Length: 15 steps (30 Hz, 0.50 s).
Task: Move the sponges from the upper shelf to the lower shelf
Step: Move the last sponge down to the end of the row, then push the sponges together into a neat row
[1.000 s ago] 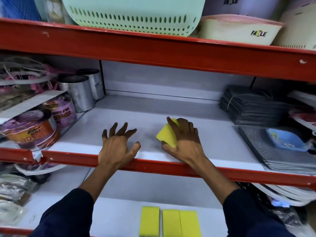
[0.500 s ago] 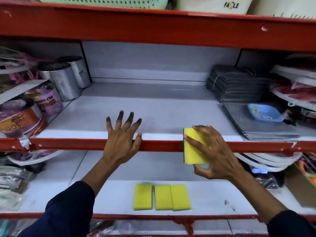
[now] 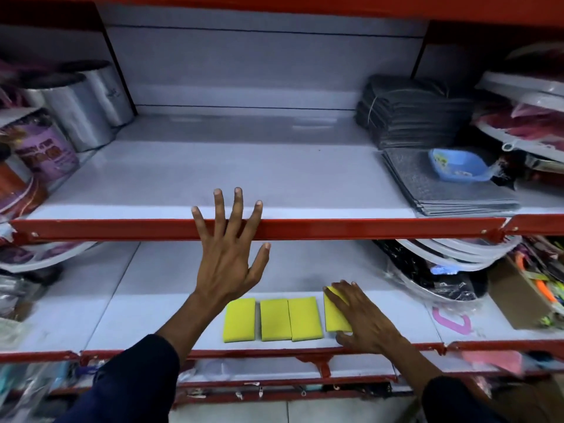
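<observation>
Three yellow sponges [image 3: 273, 319] lie side by side on the lower shelf [image 3: 122, 325], near its red front rail. My right hand [image 3: 363, 319] holds a fourth yellow sponge [image 3: 335, 312] flat on the lower shelf, just right of the row, fingers over its top and thumb at its near end. My left hand [image 3: 227, 248] is spread open, fingers resting over the red front rail of the upper shelf [image 3: 335, 184]. No sponge shows on the upper shelf.
Metal tins [image 3: 79, 108] and labelled cans [image 3: 45, 151] stand at the upper shelf's left. Grey cloth stacks [image 3: 415, 111], flat grey mats [image 3: 442, 187] and a blue tray [image 3: 457, 164] sit at its right. Wrapped plates [image 3: 436, 270] and a cardboard box [image 3: 525, 291] fill the lower right.
My right hand has carried the sponge off the upper shelf, down past the rail, onto the lower shelf beside the row. My left hand slid back to the rail. The view tilted down.
</observation>
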### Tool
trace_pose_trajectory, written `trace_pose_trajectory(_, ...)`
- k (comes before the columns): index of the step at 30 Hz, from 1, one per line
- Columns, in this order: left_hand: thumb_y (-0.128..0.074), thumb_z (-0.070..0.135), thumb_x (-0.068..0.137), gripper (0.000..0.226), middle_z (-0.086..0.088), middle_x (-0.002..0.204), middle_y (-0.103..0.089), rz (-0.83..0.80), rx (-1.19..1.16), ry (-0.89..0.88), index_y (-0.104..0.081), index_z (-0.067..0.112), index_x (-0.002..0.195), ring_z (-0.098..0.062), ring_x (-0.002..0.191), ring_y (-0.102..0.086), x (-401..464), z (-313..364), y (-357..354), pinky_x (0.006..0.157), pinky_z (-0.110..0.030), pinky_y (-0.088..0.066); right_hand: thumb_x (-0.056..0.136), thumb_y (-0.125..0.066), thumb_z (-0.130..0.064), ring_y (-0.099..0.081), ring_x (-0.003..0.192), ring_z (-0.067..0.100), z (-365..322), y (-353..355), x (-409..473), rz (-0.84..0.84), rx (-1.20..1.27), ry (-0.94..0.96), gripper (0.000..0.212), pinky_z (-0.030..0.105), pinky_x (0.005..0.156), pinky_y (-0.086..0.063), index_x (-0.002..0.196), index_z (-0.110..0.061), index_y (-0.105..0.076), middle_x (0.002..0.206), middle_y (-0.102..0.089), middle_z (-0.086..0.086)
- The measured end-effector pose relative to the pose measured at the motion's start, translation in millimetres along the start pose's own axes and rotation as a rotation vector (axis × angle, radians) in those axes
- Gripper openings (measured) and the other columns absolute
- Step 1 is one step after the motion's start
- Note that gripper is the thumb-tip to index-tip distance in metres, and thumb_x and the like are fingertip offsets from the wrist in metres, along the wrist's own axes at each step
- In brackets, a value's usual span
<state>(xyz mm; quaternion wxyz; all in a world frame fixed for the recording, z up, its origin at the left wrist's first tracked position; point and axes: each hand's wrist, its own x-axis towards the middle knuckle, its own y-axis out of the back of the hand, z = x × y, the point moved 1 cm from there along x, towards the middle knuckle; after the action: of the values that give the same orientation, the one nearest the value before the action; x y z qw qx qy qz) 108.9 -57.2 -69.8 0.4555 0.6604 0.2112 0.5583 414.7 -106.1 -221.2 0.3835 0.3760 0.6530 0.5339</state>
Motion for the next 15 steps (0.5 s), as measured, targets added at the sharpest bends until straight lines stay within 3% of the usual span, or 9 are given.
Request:
trace_pose_trajectory(5, -0.049, 0.049, 0.092, 0.080, -0.022, 0.166, -0.001, -0.054, -0.032, 0.012, -0.014, 0.017, 0.157, -0.045, 0.152, 0.008, -21, 26, -14, 0.116, -0.074, 0.000, 0.077, -0.065, -0.045, -0.009, 0.152, 0.036, 11, -30, 13, -0.060, 0.036, -0.075, 0.100, 0.045, 0.123, -0.003, 0.156, -0.013, -0.012, 0.162, -0.019, 0.017)
trace_pose_trajectory(11, -0.048, 0.047, 0.093, 0.076, -0.024, 0.165, -0.004, -0.140, -0.101, -0.076, -0.020, 0.015, 0.156, -0.044, 0.153, 0.003, -53, 50, -45, 0.118, -0.071, -0.007, 0.077, -0.064, -0.039, 0.004, 0.153, 0.030, 25, -40, 11, -0.130, 0.094, -0.104, 0.104, 0.037, 0.122, 0.003, 0.156, -0.016, -0.001, 0.166, 0.002, 0.009)
trace_pose_trajectory(13, -0.050, 0.043, 0.094, 0.073, -0.022, 0.165, -0.007, -0.175, -0.171, -0.112, -0.023, 0.014, 0.155, -0.041, 0.154, 0.000, -67, 59, -61, 0.121, -0.067, -0.009, 0.079, -0.064, -0.040, -0.002, 0.153, 0.023, 26, -34, 6, -0.094, 0.181, -0.117, 0.098, 0.035, 0.123, -0.007, 0.157, -0.019, -0.007, 0.166, -0.002, 0.003)
trace_pose_trajectory(15, -0.048, 0.039, 0.096, 0.066, -0.019, 0.165, -0.014, -0.240, -0.235, -0.122, -0.028, 0.013, 0.154, -0.036, 0.155, -0.006, -80, 68, -81, 0.124, -0.059, -0.009, 0.085, -0.064, -0.036, -0.018, 0.151, 0.016, 28, -30, 4, -0.003, 0.257, -0.159, 0.082, 0.031, 0.118, -0.028, 0.154, -0.022, -0.024, 0.164, -0.017, -0.003)
